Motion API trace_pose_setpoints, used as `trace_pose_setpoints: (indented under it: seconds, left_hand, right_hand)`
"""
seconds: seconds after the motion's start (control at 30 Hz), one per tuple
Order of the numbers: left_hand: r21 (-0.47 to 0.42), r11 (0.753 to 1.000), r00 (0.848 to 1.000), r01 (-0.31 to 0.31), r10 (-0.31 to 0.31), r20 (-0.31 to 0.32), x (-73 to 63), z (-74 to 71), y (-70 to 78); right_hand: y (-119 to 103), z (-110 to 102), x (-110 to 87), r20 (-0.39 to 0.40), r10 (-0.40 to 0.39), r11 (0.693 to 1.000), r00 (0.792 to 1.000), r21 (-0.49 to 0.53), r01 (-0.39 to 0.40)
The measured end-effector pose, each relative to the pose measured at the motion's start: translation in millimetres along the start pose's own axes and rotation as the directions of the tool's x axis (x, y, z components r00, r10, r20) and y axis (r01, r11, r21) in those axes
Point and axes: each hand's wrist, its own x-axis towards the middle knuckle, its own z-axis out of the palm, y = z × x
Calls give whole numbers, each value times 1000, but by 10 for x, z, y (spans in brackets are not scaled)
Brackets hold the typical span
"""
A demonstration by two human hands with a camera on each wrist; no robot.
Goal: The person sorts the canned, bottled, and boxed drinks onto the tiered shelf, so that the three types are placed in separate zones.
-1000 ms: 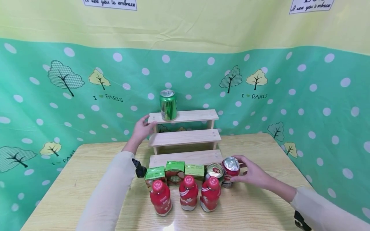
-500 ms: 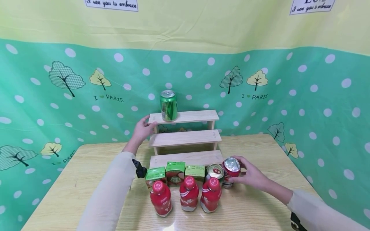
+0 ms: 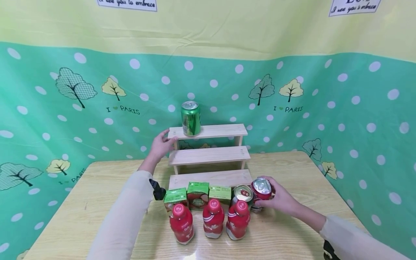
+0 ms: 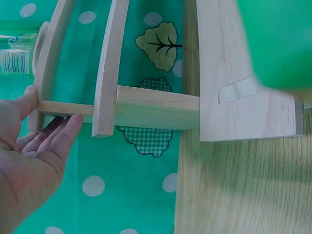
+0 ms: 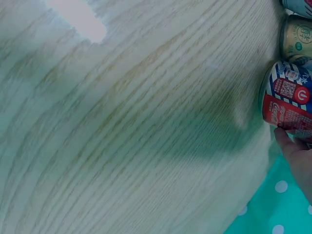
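My left hand [image 3: 160,146] grips the left end of the top board of a three-step wooden display rack [image 3: 211,155]. In the left wrist view the thumb lies on that board's upper face, and the fingers [image 4: 63,139] reach underneath. A green can [image 3: 191,119] stands upright on the top step, just right of this hand. At the rack's lower right, my right hand [image 3: 282,199] holds a red soda can [image 3: 261,187] by its right side, thumb nearer me. Its printed side, with a QR code, faces the right wrist camera. The can stands close beside another can [image 3: 243,194].
Several juice boxes [image 3: 197,195] line up before the lowest step. In front of them stand three red bottles [image 3: 213,218], upright on the wooden table [image 3: 113,180]. A green dotted cloth [image 3: 341,108] hangs behind the table and along the right.
The view shifts slightly. Both hands keep their places on the rack and the red soda can; the right forearm swings a little to the left.
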Motion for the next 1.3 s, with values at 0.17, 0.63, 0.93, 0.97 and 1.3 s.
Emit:
trace_pose_setpoints:
  seconds: [0.17,0.63,0.93,0.97,1.3]
  left_hand:
    - [3,1000,1000,-1,1,0,9,-5,-17]
    - [-3,1000,1000,12,-12,4,7,-1,-38]
    - [-3,1000,1000,1,-1,2,12,-4,-26]
    - [-4,1000,1000,-1,1,1,12,-6,-25]
    - [-3,1000,1000,-2,2,-1,26,-9,-28]
  right_hand:
    - [-14,6,-11,-14,18,1000,1000,8,-18]
    - [-8,-7,-57,-38,29,999,999,-32,-30]
    - [-75,-111,-76,-60,37,997,997,-71,-42]
    - [-92,-128,-76,-62,38,996,997,-76,-43]
    - [-231,-332,-60,-122,3,989,993,-149,-21]
